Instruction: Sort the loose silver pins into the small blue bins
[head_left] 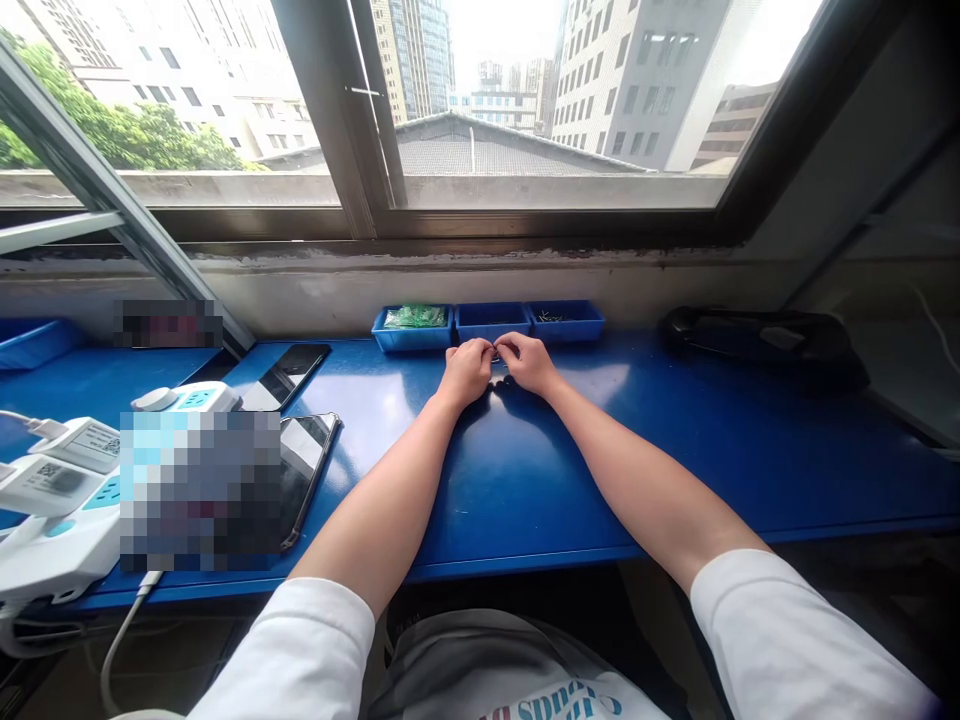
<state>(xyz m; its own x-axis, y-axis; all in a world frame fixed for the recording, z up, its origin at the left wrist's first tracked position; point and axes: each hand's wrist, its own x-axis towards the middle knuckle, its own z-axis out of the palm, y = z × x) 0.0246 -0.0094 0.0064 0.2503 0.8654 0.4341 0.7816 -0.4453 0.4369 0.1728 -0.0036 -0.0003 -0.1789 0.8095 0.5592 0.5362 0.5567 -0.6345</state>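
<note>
My left hand (469, 370) and my right hand (527, 362) meet over the blue table, fingertips close together in a pinch. Between them is something small, perhaps shiny, too tiny to name. Just beyond the hands stand three blue bins in a row. The left bin (414, 341) holds green-and-clear plastic packets (415, 316). Part of the middle bin (480, 328) is hidden behind my hands, and its contents are hard to see. Small thin pieces (553, 317) lie in the right bin (577, 329).
A phone (289, 375) and a tablet (311, 465) lie on the table's left side, near a white power strip (82, 530) with plugged-in chargers. A black case-like object (757, 340) sits at the back right. Behind the table (525, 500) is a window. A blue tray (37, 343) stands far left.
</note>
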